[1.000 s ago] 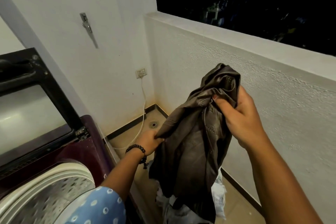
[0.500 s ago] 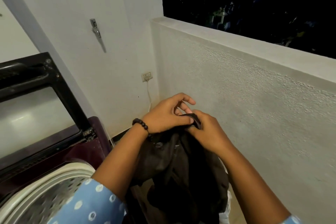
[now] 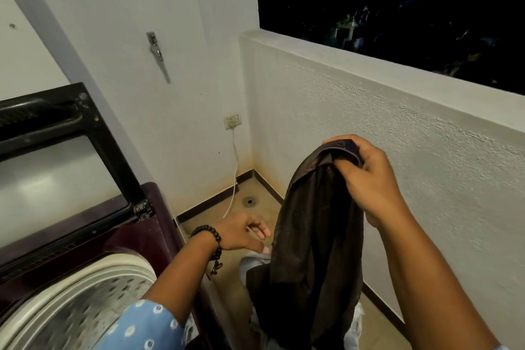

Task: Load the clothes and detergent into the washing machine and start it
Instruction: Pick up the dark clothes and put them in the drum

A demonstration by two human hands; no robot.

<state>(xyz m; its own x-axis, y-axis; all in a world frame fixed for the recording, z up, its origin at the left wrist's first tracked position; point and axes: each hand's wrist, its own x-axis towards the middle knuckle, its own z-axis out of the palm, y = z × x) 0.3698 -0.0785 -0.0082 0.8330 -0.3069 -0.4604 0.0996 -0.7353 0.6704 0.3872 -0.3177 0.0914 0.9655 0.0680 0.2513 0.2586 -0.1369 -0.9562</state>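
A dark brown garment (image 3: pixel 315 236) is held up by its top edge in the right hand (image 3: pixel 366 179), fingers clenched around the cloth. It hangs straight down, long and upright, below the grip, above the floor beside the washing machine (image 3: pixel 85 278). The left hand (image 3: pixel 241 233) is loose, holding nothing, just beside the cloth.
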